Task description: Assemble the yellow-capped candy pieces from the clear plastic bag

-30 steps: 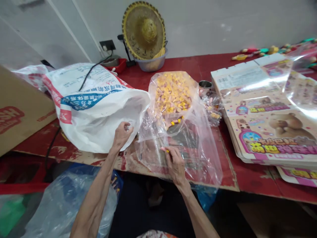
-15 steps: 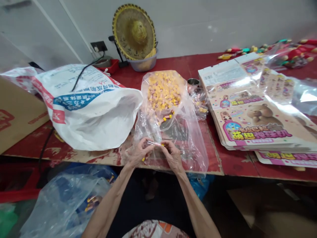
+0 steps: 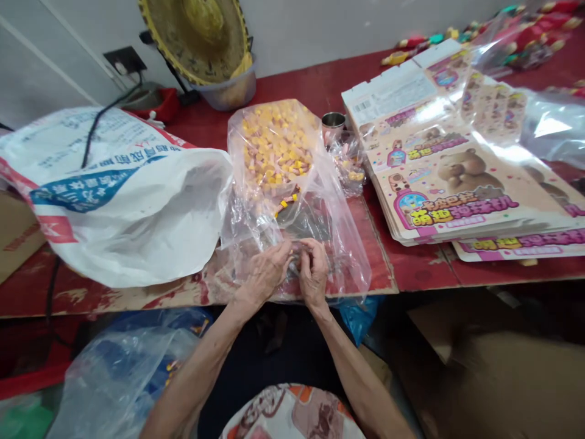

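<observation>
Clear plastic bag [image 3: 340, 244] holding a heap of small yellow and pink pieces [image 3: 274, 146] lies near the front edge of the red desk [image 3: 379, 265], the left hand [image 3: 265, 274] and right hand [image 3: 314, 271] together above it, fingers hiding whatever they may pinch.

left hand [image 3: 265, 274] and right hand [image 3: 314, 273]: over clear plastic bag [image 3: 340, 256] | leftward: blocked by white woven sack [image 3: 123, 195], touching bag | rightward: narrow red tabletop [image 3: 379, 256] strip, then printed card stack [image 3: 439, 177] | upward: steel cup [image 3: 333, 125] just beyond bag | lower left: loose plastic bag [image 3: 123, 378] below table edge
</observation>
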The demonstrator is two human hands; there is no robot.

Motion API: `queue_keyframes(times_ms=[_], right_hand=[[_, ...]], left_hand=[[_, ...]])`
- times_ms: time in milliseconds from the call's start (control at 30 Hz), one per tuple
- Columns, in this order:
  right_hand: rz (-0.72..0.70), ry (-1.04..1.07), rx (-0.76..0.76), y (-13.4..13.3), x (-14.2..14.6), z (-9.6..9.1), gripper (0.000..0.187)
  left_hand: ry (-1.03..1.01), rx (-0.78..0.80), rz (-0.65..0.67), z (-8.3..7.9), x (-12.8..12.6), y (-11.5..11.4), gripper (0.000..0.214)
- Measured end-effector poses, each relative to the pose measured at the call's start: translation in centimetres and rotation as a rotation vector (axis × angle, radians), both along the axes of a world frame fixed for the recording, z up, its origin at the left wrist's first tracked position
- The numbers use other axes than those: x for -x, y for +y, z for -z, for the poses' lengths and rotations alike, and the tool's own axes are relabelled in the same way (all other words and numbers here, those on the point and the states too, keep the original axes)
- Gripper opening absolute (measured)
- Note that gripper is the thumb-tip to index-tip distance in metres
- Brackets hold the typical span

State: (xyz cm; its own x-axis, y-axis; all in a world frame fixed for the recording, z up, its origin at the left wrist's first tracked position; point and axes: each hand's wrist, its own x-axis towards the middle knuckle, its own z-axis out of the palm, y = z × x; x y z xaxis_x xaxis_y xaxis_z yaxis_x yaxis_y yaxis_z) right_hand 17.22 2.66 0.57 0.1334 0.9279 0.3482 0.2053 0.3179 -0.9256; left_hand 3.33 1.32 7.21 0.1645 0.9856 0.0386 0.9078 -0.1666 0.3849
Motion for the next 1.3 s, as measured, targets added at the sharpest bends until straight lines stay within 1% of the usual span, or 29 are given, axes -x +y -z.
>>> queue_keyframes(times_ms=[67,133,200,267,367,433,467,533,600,633,700,767,867,900,967,1067,1133,1200,1267,1300], right_hand=[[0.025,0.035,0.016,0.0,0.0,0.1,0.028],[0.025,0.073,0.031,-0.1,0.1,0.0,0.028],[0.011,0.09,0.038,-0.1,0.2,-0.1,0.028],[-0.007,0.087,0.041,-0.1,0.2,-0.2,0.028],[-0.043,0.077,0.05,-0.1,0.1,-0.5,0.029],[-0.071,0.068,0.056,-0.1,0.0,-0.5,0.029],[-0.083,0.062,0.062,-0.1,0.0,-0.5,0.03],[-0.101,0.051,0.079,-0.1,0.0,-0.4,0.03],[-0.107,0.048,0.083,-0.1,0.0,-0.3,0.03],[-0.11,0.047,0.075,-0.1,0.1,-0.2,0.03],[-0.113,0.038,0.044,-0.1,0.1,-0.1,0.03],[-0.119,0.026,0.02,0.0,0.1,0.0,0.029],[-0.135,0.02,0.034,0.0,0.0,0.0,0.028],[-0.139,0.016,0.044,0.0,0.0,0.0,0.029],[-0.145,0.001,0.046,-0.1,0.0,0.0,0.029],[-0.146,-0.03,0.01,-0.3,0.1,0.2,0.028],[-0.116,-0.064,-0.013,0.1,0.1,0.1,0.029],[-0.072,-0.117,-0.04,1.4,0.2,-0.2,0.034],[-0.054,-0.191,-0.089,3.7,0.6,-0.8,0.04],[-0.071,-0.24,-0.118,5.1,0.8,-1.1,0.042]], left_hand=[[0.05,0.093,-0.019,-0.8,-0.7,0.9,0.016],[0.013,0.143,-0.059,-1.1,-0.5,1.7,0.015],[-0.106,0.154,-0.098,-0.9,0.2,2.2,0.014],[-0.264,0.158,-0.102,-0.6,1.2,2.3,0.014],[-0.427,0.182,-0.099,-0.2,2.5,1.6,0.025],[-0.415,0.129,-0.149,0.0,2.8,0.7,0.026],[-0.37,0.072,-0.174,0.1,2.8,0.3,0.023],[-0.218,-0.059,-0.198,0.4,2.7,-0.4,0.012],[-0.054,-0.147,-0.188,0.7,2.5,-0.6,0.006],[0.008,-0.167,-0.176,0.9,2.3,-0.5,0.006],[0.055,-0.173,-0.142,1.2,2.2,-0.2,0.01],[0.0,-0.201,-0.129,1.5,2.1,0.1,0.015],[-0.146,-0.35,-0.207,2.3,2.0,-0.1,0.028],[-0.178,-0.402,-0.236,2.8,1.9,-0.3,0.028],[-0.214,-0.466,-0.261,3.8,1.7,-0.8,0.021],[-0.232,-0.476,-0.249,5.1,1.8,-1.1,0.015],[-0.244,-0.461,-0.258,5.6,2.2,-0.8,0.014],[-0.24,-0.437,-0.3,5.9,2.7,-0.3,0.012],[-0.211,-0.427,-0.351,6.0,3.0,0.2,0.011],[-0.188,-0.439,-0.364,6.0,2.9,0.3,0.011]])
